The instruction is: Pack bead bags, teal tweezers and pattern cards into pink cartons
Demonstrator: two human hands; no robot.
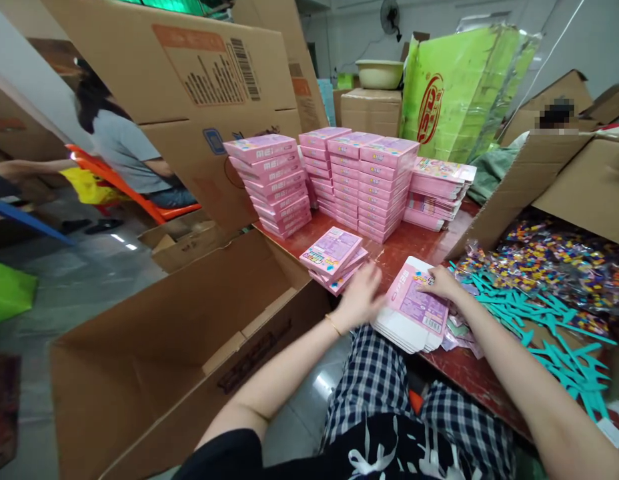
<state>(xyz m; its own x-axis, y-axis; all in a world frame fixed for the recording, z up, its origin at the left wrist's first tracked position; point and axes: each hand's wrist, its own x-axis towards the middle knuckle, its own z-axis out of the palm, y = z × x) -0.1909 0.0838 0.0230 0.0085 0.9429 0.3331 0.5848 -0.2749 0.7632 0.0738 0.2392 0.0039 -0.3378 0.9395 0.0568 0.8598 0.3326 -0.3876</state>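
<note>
Flattened pink cartons with white flaps (414,303) lie in a pile at the table's front edge, just above my lap. My right hand (442,283) is at the pile's right side, its fingers closed on the top flat carton. Between this pile and a short, uneven stack of filled-out pink boxes (333,249) is my left hand (362,298). Motion smears its fingers, so whether they hold anything cannot be made out. Small printed packets (462,333) peek out beside the flat cartons, under my right forearm.
Tall stacks of pink boxes (374,180) stand at the back of the red table (409,243). Teal plastic pieces (549,320) and bagged colourful bits (574,260) lie right. A large open cardboard box (154,313) is at left. A person (124,147) sits beyond it.
</note>
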